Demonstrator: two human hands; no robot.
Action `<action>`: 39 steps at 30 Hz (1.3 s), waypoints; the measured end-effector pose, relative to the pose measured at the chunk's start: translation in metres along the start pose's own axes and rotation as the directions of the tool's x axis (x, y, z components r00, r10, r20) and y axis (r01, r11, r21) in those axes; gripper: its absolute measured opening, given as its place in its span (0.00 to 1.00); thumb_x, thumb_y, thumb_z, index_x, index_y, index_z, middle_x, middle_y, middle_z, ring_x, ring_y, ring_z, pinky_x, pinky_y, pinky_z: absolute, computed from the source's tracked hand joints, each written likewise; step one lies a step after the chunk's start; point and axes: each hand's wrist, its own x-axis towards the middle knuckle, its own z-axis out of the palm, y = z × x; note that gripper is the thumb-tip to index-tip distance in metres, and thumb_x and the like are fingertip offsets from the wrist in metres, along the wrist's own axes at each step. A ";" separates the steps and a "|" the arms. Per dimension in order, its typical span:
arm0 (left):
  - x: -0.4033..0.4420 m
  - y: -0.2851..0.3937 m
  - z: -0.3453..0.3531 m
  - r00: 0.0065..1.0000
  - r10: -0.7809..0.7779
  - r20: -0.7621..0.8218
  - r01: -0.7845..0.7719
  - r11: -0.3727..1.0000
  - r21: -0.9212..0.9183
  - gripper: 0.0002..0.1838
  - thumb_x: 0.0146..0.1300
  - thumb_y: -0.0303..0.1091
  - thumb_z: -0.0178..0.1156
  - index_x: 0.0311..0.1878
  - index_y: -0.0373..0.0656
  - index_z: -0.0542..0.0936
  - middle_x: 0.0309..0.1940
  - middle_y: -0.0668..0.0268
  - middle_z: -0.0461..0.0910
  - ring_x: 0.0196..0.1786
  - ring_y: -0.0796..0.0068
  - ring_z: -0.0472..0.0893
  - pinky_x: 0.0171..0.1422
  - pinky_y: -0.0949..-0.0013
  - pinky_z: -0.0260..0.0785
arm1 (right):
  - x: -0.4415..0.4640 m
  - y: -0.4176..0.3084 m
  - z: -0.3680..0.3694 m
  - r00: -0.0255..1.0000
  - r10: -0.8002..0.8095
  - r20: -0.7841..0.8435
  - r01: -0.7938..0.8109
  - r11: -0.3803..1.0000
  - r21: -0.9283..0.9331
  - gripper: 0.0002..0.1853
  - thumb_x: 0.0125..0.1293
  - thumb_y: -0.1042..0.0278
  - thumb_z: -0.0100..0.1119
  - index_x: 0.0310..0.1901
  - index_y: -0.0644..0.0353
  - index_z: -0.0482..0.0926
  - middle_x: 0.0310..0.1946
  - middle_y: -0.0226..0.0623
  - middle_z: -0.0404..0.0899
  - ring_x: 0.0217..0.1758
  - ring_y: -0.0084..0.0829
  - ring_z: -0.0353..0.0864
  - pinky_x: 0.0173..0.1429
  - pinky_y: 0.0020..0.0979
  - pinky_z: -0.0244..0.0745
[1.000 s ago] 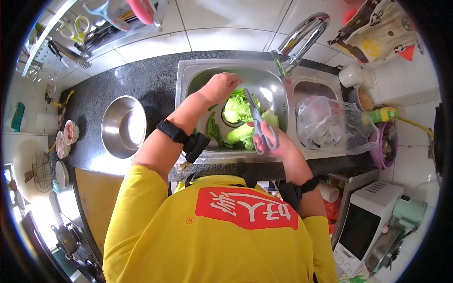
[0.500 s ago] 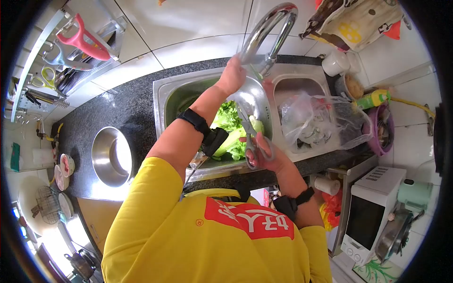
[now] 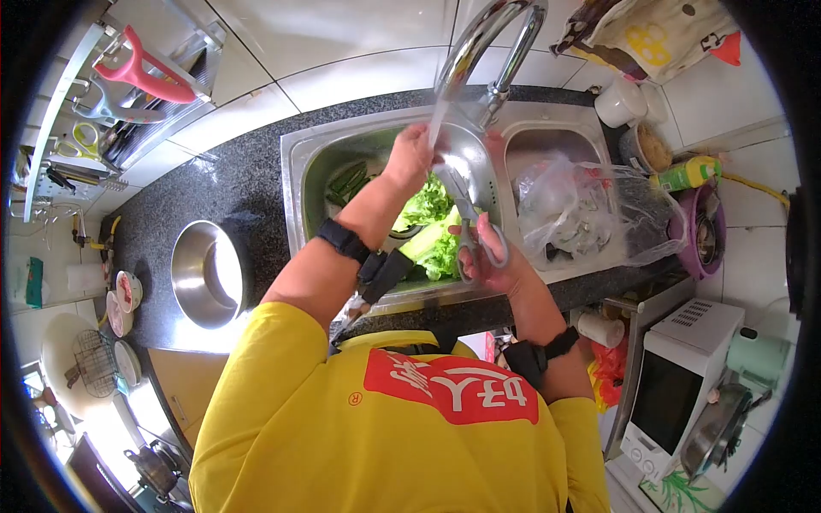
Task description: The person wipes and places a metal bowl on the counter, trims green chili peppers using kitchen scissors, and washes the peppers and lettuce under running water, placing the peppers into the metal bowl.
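Observation:
My left hand is at the water stream falling from the chrome faucet; its fingers look apart, with nothing seen in them. In my right hand is a pair of grey-handled scissors, gripped around the handles. The blades point away from me over the left basin. Green leafy lettuce lies in that basin beneath my hands, partly hidden by my left forearm. Some dark green long vegetables rest at the basin's far left.
A clear plastic bag fills much of the right basin. On the counter to the left stands a steel pot. A purple basin and a yellow-green bottle are at the right. Peelers hang on the left wall rack.
My left hand has come down from beside the faucet spout into the stream, and running water is now plainly visible. The scissors remain in my right hand, slightly shifted right in view.

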 end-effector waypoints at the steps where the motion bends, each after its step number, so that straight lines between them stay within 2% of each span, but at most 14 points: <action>1: -0.006 -0.003 -0.003 1.000 0.002 0.000 -0.002 1.000 0.002 0.17 0.63 0.41 0.51 0.46 0.35 0.73 0.27 0.67 0.75 0.29 0.80 0.72 0.25 0.74 0.64 | 0.002 -0.001 0.000 1.000 -0.001 0.002 0.001 1.000 -0.001 0.35 0.57 0.32 0.44 0.50 0.60 0.68 0.18 0.29 0.70 0.17 0.23 0.68 0.22 0.21 0.63; 4: -0.022 -0.009 -0.016 0.976 -0.217 0.029 0.216 0.976 0.038 0.17 0.63 0.42 0.51 0.42 0.36 0.75 0.21 0.70 0.73 0.26 0.82 0.71 0.25 0.77 0.59 | 0.006 -0.003 0.001 0.997 0.003 0.081 -0.005 1.000 0.026 0.35 0.58 0.32 0.43 0.49 0.61 0.68 0.18 0.29 0.70 0.16 0.23 0.68 0.22 0.22 0.63; 6: -0.030 -0.010 -0.027 0.976 -0.057 -0.209 0.173 0.787 0.593 0.17 0.63 0.43 0.52 0.43 0.37 0.75 0.21 0.70 0.74 0.26 0.80 0.72 0.30 0.78 0.62 | 0.008 -0.005 0.007 0.986 -0.041 0.162 0.026 0.995 0.092 0.36 0.58 0.32 0.42 0.50 0.62 0.68 0.18 0.30 0.70 0.16 0.23 0.67 0.22 0.22 0.63; 8: -0.036 -0.041 -0.042 0.985 0.104 -0.141 -0.029 0.888 0.460 0.17 0.61 0.44 0.54 0.44 0.40 0.75 0.26 0.67 0.76 0.29 0.77 0.75 0.33 0.79 0.63 | 0.017 -0.006 0.012 0.979 -0.055 0.195 0.033 0.993 0.115 0.37 0.58 0.32 0.41 0.50 0.62 0.68 0.18 0.30 0.70 0.15 0.23 0.67 0.22 0.22 0.63; 11: -0.059 -0.032 -0.032 0.919 -0.375 0.122 0.391 0.822 -0.414 0.16 0.60 0.40 0.57 0.45 0.38 0.73 0.37 0.62 0.77 0.36 0.71 0.76 0.37 0.75 0.67 | 0.029 -0.008 0.018 0.961 -0.058 0.272 0.014 0.987 0.160 0.37 0.57 0.31 0.41 0.50 0.63 0.69 0.17 0.31 0.71 0.15 0.23 0.66 0.23 0.21 0.63; 14: -0.047 -0.053 -0.044 0.875 -0.263 0.406 0.437 0.791 -0.429 0.14 0.61 0.37 0.56 0.44 0.37 0.72 0.36 0.62 0.76 0.38 0.68 0.76 0.40 0.70 0.70 | 0.037 -0.005 0.019 0.957 -0.044 0.288 -0.008 0.985 0.174 0.39 0.58 0.32 0.41 0.50 0.66 0.69 0.17 0.30 0.69 0.14 0.21 0.64 0.21 0.19 0.60; 15: -0.045 -0.056 -0.036 0.917 -0.360 0.170 0.394 0.761 -0.516 0.12 0.62 0.35 0.54 0.44 0.37 0.71 0.35 0.61 0.76 0.38 0.66 0.76 0.45 0.66 0.71 | 0.039 -0.005 0.019 0.956 -0.032 0.293 -0.020 0.985 0.173 0.39 0.58 0.31 0.41 0.50 0.66 0.69 0.17 0.30 0.69 0.13 0.21 0.64 0.21 0.19 0.60; 21: -0.024 -0.056 -0.058 0.922 -0.379 0.074 0.347 0.731 -0.588 0.10 0.65 0.34 0.48 0.40 0.36 0.71 0.33 0.61 0.75 0.38 0.65 0.76 0.48 0.61 0.70 | 0.031 -0.009 0.017 0.952 0.059 0.301 -0.093 0.991 0.098 0.38 0.57 0.31 0.41 0.49 0.65 0.70 0.16 0.30 0.71 0.13 0.22 0.67 0.21 0.21 0.63; 24: -0.038 -0.045 -0.061 0.890 -0.440 -0.122 0.337 0.813 -0.475 0.13 0.65 0.38 0.48 0.43 0.38 0.71 0.35 0.62 0.75 0.40 0.65 0.75 0.48 0.61 0.69 | 0.033 -0.014 0.021 0.967 0.078 0.242 -0.075 0.997 -0.019 0.37 0.57 0.31 0.43 0.46 0.64 0.71 0.16 0.30 0.72 0.13 0.23 0.69 0.20 0.22 0.62; 27: -0.061 -0.038 -0.052 0.887 -0.280 -0.367 0.350 0.927 0.138 0.20 0.60 0.44 0.55 0.50 0.42 0.70 0.40 0.65 0.74 0.42 0.71 0.74 0.47 0.67 0.68 | 0.054 -0.019 0.021 0.978 0.208 -0.019 -0.209 0.971 -0.112 0.31 0.54 0.33 0.51 0.37 0.60 0.73 0.20 0.38 0.76 0.16 0.30 0.74 0.19 0.26 0.66; 30: -0.084 -0.031 -0.053 0.970 0.225 0.094 -0.241 0.819 0.520 0.17 0.62 0.35 0.54 0.52 0.40 0.68 0.48 0.64 0.70 0.42 0.75 0.74 0.44 0.71 0.68 | 0.073 -0.024 0.024 0.963 0.248 -0.103 -0.240 0.967 0.086 0.29 0.52 0.35 0.54 0.34 0.58 0.74 0.20 0.39 0.77 0.18 0.32 0.76 0.20 0.27 0.68; 32: -0.102 0.003 -0.040 0.952 0.159 0.260 -0.260 0.869 0.420 0.14 0.59 0.31 0.56 0.48 0.40 0.72 0.48 0.59 0.70 0.43 0.70 0.74 0.43 0.70 0.70 | 0.092 -0.032 0.021 0.971 0.228 0.074 -0.236 0.963 0.127 0.28 0.52 0.36 0.55 0.33 0.60 0.75 0.22 0.37 0.78 0.21 0.34 0.77 0.23 0.30 0.72; 34: -0.103 0.028 -0.035 0.788 0.400 0.469 -0.613 0.579 0.537 0.18 0.54 0.31 0.60 0.48 0.40 0.72 0.48 0.57 0.69 0.43 0.63 0.75 0.45 0.68 0.71 | 0.095 -0.043 0.053 0.991 0.131 -0.024 -0.120 0.958 0.261 0.27 0.52 0.38 0.56 0.32 0.60 0.75 0.22 0.34 0.78 0.21 0.32 0.77 0.22 0.30 0.72; 39: -0.087 0.036 -0.046 0.794 0.475 0.380 -0.591 0.458 0.664 0.20 0.49 0.29 0.64 0.48 0.42 0.74 0.47 0.59 0.71 0.46 0.62 0.74 0.49 0.65 0.70 | 0.121 -0.064 0.056 0.991 0.135 0.020 -0.136 0.974 0.179 0.20 0.54 0.42 0.56 0.25 0.53 0.75 0.16 0.30 0.75 0.14 0.26 0.71 0.16 0.27 0.65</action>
